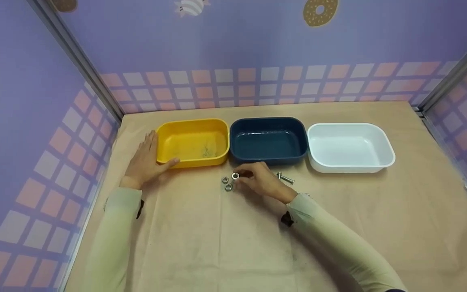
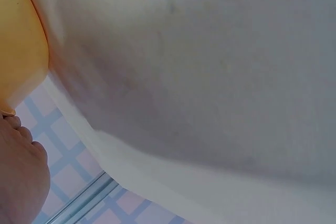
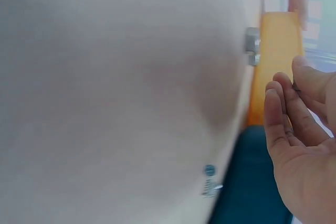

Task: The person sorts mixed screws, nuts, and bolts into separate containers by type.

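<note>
My right hand (image 1: 260, 178) pinches a silver hex nut (image 1: 235, 175) between thumb and fingertips, just above the cloth; in the right wrist view the fingers mostly hide it. Two more hex nuts lie close by on the cloth, a smaller one (image 1: 225, 179) and a larger one (image 1: 228, 187). My left hand (image 1: 144, 160) rests against the yellow tray (image 1: 193, 163), its fingers along the left side and the thumb at the front rim. Small greyish pieces (image 1: 208, 152) lie inside that tray, too blurred to name. Silver bolts (image 1: 286, 177) lie to the right of my right hand.
A dark blue tray (image 1: 268, 160) stands beside the yellow one, and a white tray (image 1: 351, 168) continues the row on the right. Another small metal piece (image 1: 306, 194) shows by the right sleeve. Patterned walls enclose the beige-covered table (image 1: 253, 251) at the back and sides.
</note>
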`<state>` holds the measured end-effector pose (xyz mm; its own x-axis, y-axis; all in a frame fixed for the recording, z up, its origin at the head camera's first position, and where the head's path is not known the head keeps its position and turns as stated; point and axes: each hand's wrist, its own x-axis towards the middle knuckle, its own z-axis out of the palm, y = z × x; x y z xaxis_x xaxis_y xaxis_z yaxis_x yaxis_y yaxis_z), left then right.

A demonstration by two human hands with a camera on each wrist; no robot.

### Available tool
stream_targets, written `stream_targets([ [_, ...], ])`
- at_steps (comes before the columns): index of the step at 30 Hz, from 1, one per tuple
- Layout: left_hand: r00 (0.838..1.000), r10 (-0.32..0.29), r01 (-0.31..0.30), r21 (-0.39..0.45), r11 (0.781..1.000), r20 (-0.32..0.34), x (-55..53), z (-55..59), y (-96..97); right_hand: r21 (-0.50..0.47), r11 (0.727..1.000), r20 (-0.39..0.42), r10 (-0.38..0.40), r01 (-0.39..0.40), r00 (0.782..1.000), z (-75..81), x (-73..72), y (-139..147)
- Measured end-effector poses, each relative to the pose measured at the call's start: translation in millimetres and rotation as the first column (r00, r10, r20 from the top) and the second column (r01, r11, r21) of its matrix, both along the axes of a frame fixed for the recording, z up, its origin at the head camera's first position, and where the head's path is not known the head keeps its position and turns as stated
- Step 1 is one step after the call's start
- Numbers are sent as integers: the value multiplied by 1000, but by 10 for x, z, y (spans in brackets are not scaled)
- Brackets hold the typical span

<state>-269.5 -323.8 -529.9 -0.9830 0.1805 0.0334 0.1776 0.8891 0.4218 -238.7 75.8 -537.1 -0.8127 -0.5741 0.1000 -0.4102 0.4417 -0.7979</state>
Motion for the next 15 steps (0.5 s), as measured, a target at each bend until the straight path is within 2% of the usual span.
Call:
stream_targets([
  [9, 1000, -13, 13, -14, 1000, -10, -11, -2, -10, -29, 1000, 4, 1, -1, 1000, 276, -90, -124],
  [15, 1000, -9, 9, -28, 1000, -7, -23, 0, -7, -15, 1000, 19, 4, -3, 1000, 387, -168, -254],
])
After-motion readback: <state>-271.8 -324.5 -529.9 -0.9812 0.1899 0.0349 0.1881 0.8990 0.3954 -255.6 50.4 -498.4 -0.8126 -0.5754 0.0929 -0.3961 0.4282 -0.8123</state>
